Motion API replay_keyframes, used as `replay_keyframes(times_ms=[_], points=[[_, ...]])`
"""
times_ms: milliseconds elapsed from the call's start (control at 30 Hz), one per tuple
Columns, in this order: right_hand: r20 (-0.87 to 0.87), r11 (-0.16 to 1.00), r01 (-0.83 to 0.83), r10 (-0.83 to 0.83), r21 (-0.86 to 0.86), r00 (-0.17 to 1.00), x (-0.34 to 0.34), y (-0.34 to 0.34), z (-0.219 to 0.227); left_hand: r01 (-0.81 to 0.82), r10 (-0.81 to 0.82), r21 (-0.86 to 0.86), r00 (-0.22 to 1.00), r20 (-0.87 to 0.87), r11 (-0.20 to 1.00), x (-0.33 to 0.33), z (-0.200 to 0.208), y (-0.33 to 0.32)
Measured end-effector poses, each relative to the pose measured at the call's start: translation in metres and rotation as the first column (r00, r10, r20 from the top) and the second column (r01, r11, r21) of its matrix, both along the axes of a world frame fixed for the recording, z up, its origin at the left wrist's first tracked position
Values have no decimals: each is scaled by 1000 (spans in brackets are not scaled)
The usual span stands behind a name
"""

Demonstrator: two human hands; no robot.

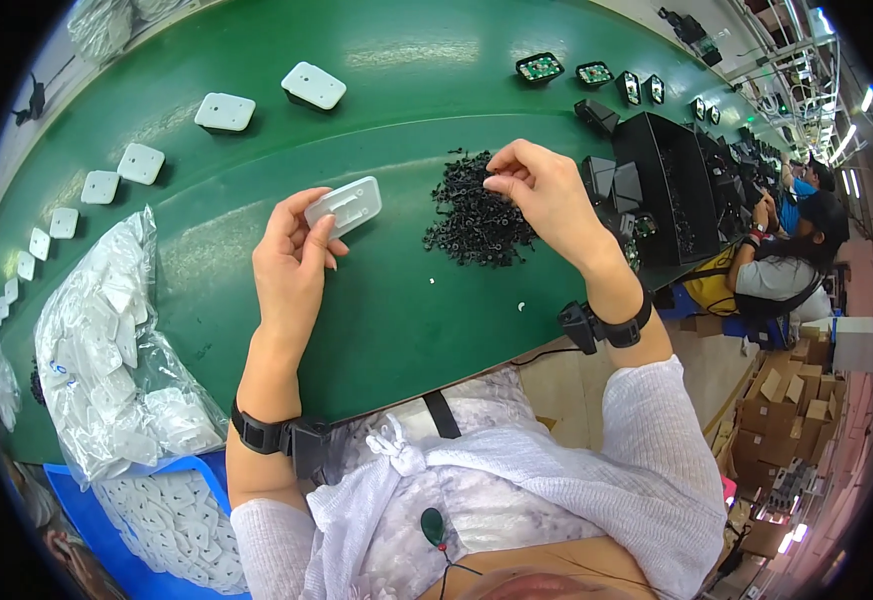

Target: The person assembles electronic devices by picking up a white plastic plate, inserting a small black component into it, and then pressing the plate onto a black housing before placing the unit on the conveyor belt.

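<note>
White knitted cloth (546, 470), knotted at the person's chest, sits closest. Past it, the left hand (291, 250) grasps a pale, rounded-rectangular plastic cover (360, 202) above the green worktop (386, 320). At a heap of small black parts (471, 225), the right hand (548, 195) holds thumb and forefinger near together; I can't make out whether they grasp one. Picking one out seems the step in hand, the next move calling for a fine pinch. Farther out stand white-topped black casings (314, 86).

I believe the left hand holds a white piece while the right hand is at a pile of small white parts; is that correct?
Not quite: in the head view, the pile of parts is black. The left hand does hold a white piece, and the right hand is at the pile.
</note>
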State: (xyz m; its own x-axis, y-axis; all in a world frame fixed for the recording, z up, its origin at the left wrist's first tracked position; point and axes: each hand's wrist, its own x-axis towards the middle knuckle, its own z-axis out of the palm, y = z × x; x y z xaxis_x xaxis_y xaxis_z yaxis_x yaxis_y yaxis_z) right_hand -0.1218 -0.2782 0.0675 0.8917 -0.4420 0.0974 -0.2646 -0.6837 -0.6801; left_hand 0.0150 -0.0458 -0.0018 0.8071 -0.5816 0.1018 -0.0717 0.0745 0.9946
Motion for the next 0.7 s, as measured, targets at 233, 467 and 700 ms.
replay_keyframes(times_ms=[233, 467, 700], points=[[356, 744, -210, -40, 635, 934, 25, 53, -8, -20, 19, -117, 1000, -7, 993, -9, 7, 0], [314, 466, -251, -60, 848, 948, 48, 89, -22, -51, 63, -142, 995, 81, 989, -17, 17, -1], [351, 548, -263, -59, 794, 934, 50, 98, -36, -94, 102, -40, 934, 343, 995, -12, 18, 1]])
